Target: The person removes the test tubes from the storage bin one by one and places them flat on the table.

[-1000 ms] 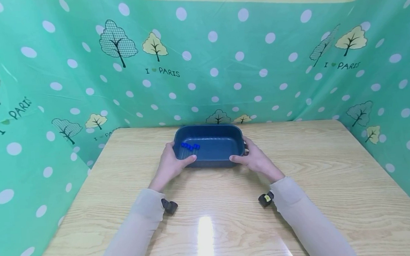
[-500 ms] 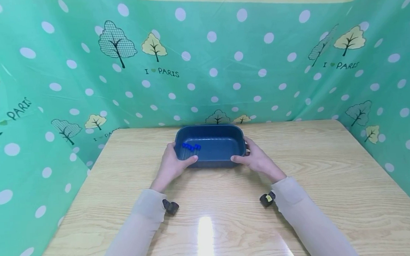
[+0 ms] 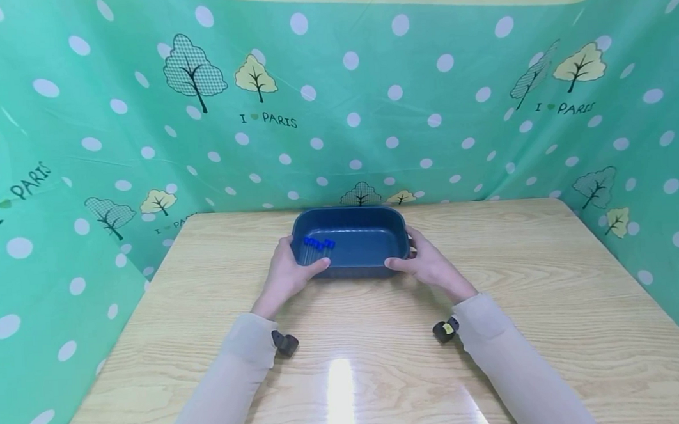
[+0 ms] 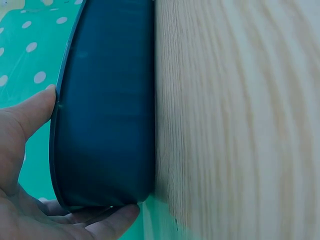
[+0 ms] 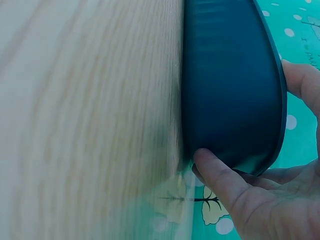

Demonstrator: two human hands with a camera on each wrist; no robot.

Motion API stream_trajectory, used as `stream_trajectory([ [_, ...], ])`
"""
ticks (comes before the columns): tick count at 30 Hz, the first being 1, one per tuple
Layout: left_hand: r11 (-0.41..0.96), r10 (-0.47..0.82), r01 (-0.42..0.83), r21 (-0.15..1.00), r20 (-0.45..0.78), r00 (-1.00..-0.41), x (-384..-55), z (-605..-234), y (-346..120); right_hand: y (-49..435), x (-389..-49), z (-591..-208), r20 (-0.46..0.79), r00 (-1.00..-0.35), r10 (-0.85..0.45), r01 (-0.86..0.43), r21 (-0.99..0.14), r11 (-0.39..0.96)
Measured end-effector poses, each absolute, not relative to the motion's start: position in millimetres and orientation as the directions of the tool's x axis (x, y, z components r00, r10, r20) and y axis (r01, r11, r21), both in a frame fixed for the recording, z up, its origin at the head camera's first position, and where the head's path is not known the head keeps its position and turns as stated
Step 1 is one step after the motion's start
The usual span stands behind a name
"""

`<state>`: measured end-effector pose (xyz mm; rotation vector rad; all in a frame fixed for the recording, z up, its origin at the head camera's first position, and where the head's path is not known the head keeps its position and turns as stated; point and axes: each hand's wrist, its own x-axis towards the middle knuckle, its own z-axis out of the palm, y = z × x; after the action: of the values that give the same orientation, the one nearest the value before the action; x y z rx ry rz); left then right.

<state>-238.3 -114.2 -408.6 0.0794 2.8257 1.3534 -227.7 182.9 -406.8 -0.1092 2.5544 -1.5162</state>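
A dark blue rectangular plastic tub (image 3: pixel 367 244) stands on the wooden table near its far edge. Inside, at the left end, lie several slim see-through sticks with bright blue tops (image 3: pixel 319 244); their lower ends are partly hidden by the front wall and a thumb. My left hand (image 3: pixel 287 271) grips the tub's left end, thumb on the front rim and fingers along the outer side. At the opposite end, my right hand (image 3: pixel 430 265) holds it the same way. Both wrist views show the tub's front wall (image 4: pixel 107 110) between thumb and fingers, its base at the tabletop.
The pale wood table (image 3: pixel 345 327) spreads out on both sides and in front of the tub. A green dotted cloth (image 3: pixel 336 142) with printed trees hangs behind and at both sides, close to the tub's back. Each sleeve carries a small black camera (image 3: pixel 287 344) at the wrist.
Both hands and the tub have shifted slightly to the right, with the blue-topped sticks carried along inside. The grip of each hand looks the same.
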Motion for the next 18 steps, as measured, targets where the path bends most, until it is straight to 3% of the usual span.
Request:
stream_trajectory([
  [18,0.625,0.051,0.050,0.779,0.023,-0.998,-238.9,-410.7,-108.6,188.6,-227.5,-406.6,-0.080,-0.983,-0.163,-0.010,-0.870,0.492],
])
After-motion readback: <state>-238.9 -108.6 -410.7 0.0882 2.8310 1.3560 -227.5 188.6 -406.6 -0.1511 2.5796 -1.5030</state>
